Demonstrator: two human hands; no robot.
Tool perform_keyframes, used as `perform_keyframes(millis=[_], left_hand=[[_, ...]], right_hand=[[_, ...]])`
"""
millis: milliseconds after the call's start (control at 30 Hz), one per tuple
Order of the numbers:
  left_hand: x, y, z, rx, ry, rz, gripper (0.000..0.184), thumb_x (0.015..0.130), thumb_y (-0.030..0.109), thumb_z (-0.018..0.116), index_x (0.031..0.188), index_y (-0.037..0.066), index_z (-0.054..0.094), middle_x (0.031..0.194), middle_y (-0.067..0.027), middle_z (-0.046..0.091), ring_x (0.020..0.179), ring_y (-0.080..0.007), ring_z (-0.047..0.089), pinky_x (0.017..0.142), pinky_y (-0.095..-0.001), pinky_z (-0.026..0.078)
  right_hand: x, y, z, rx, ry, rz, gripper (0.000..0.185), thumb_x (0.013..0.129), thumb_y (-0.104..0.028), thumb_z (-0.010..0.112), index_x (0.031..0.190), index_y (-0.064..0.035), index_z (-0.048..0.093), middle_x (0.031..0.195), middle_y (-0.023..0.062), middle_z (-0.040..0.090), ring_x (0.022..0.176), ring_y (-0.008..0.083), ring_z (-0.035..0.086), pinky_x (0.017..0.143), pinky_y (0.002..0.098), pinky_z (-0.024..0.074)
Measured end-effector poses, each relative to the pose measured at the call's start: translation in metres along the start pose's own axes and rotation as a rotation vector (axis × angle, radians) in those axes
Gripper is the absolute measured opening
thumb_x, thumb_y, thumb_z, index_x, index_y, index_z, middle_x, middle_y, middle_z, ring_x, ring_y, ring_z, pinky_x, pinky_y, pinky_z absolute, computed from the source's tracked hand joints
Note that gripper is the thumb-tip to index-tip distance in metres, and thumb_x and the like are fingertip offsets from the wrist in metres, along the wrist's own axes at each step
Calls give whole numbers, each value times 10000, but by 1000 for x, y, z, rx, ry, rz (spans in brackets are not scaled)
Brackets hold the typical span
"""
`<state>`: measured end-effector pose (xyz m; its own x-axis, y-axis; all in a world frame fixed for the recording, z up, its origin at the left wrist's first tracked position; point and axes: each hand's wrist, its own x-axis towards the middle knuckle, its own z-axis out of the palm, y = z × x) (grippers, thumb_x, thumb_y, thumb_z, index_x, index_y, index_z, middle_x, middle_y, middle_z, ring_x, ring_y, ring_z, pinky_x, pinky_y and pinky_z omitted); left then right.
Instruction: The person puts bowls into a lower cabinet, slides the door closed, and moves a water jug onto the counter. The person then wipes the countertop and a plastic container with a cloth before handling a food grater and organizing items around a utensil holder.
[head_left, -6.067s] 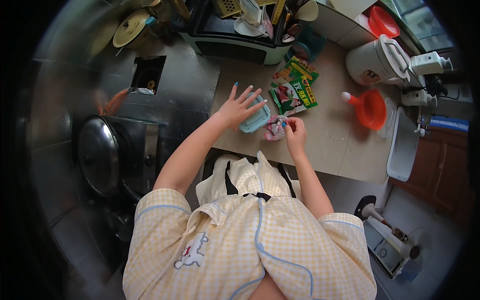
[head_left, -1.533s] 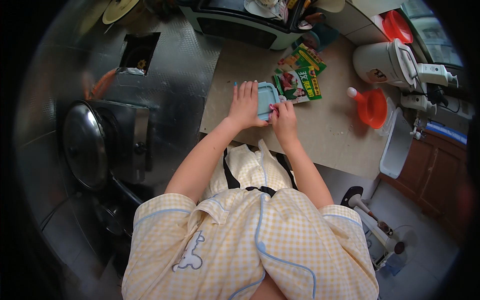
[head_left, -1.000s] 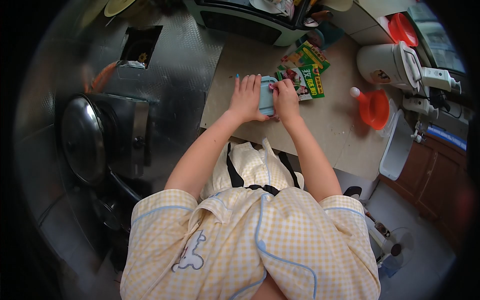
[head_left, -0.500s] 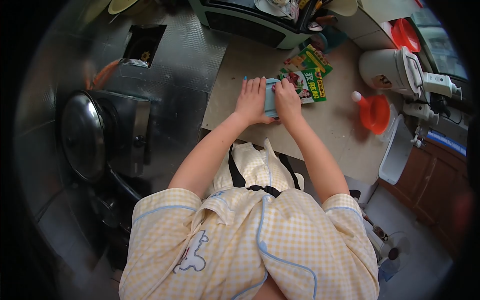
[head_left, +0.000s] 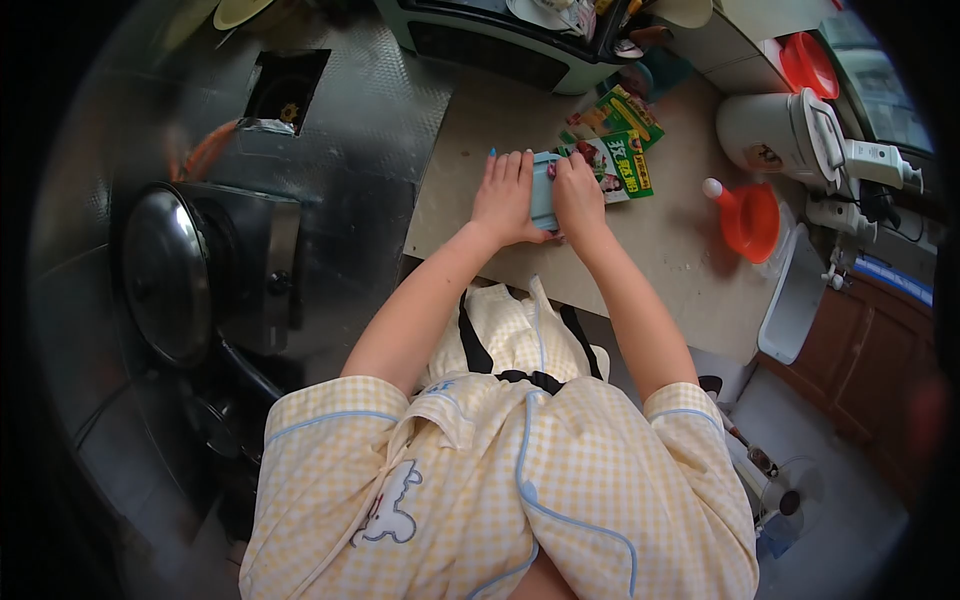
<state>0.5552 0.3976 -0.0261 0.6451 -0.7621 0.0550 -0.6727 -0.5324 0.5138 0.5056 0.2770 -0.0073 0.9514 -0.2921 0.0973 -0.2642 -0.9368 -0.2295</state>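
A light-blue rectangular plastic piece (head_left: 543,190) lies between my hands near the counter's front edge; its exact kind cannot be made out. My left hand (head_left: 506,203) grips its left side, fingers along the far part and thumb at the near end. Over its right side my right hand (head_left: 577,196) is closed, fingers curled and pointing away. A small dark pink spot shows at those fingertips, too small to name. Just beyond my right hand lies a green packet (head_left: 623,165) with white lettering, partly covered by the hand. Another green-and-yellow packet (head_left: 630,115) lies behind it.
To the left are a lidded pan (head_left: 165,275) on a stove and a foil-covered surface (head_left: 370,100). A red ladle-like scoop (head_left: 750,225), a white lidded bucket (head_left: 765,140) and a white sink (head_left: 790,300) are on the right. A green oven (head_left: 490,50) stands at the back.
My right hand has shifted slightly along the blue piece, and its fingers look a little more drawn together. My left hand keeps its hold. The view has tilted very slightly.
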Motion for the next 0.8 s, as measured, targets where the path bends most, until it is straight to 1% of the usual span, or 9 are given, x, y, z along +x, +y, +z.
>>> perform_keyframes(millis=[133,233,300,433,500,567,667,733,800], left_hand=[[4,0,0,14,9,-27,1097,408,494,747,1228,-44,257,1178,-170,361,1142,-309,340,1006,-487,203],[0,4,0,61,42,-54,1097,406,499,747,1229,-40,259,1177,-167,364,1139,-309,346,1000,-490,211],[1,7,-2,63,-46,-23,1099,407,507,744,1230,-38,260,1178,-165,365,1137,-311,348,1000,-486,211],[-1,7,3,63,-9,-7,1103,402,499,739,1230,-54,265,1152,-160,368,1120,-281,348,1025,-437,189],[0,5,3,43,-3,-18,1098,407,512,740,1228,-40,264,1181,-174,365,1133,-304,351,1008,-475,199],[1,4,4,47,16,-31,1102,406,513,741,1230,-41,262,1184,-172,364,1132,-301,353,1007,-477,199],[2,6,3,50,8,-45,1112,402,515,741,1239,-38,260,1193,-165,360,1132,-299,352,1006,-484,197],[-3,7,0,59,-5,-38,1118,400,517,741,1246,-33,259,1199,-161,357,1133,-299,350,1005,-490,194],[1,6,-1,85,-56,27,1119,395,521,743,1252,-18,265,1192,-151,363,1130,-294,353,1007,-501,184]], right_hand=[[1,1,-2,18,-25,28,70,783,-89,486,791,-21,499,842,114,503,812,259,548,652,337,483],[-20,2,-8,-72,-163,83,65,781,-80,485,787,-19,509,844,114,505,807,257,555,653,342,490],[-27,5,-15,-40,-255,135,52,763,-61,490,780,-18,515,851,114,507,805,253,561,645,341,495],[-17,5,-14,-43,-204,85,49,737,-47,500,779,-24,511,852,104,508,798,238,563,640,323,497],[-2,5,-3,-94,-21,-76,63,719,-42,507,781,-30,508,849,98,507,786,228,564,641,309,499],[2,2,3,-106,-2,-51,68,717,-45,510,784,-35,502,835,91,507,777,224,561,638,305,503],[-7,0,-3,2,-82,77,78,752,-37,462,818,-24,503,873,129,500,839,288,547,682,369,474],[-20,-4,-11,-76,-274,200,89,751,-53,474,814,-18,527,889,143,512,811,304,558,688,379,477],[-23,2,-19,-50,-295,230,90,739,-55,489,801,-14,539,876,147,524,801,311,564,678,384,480]])
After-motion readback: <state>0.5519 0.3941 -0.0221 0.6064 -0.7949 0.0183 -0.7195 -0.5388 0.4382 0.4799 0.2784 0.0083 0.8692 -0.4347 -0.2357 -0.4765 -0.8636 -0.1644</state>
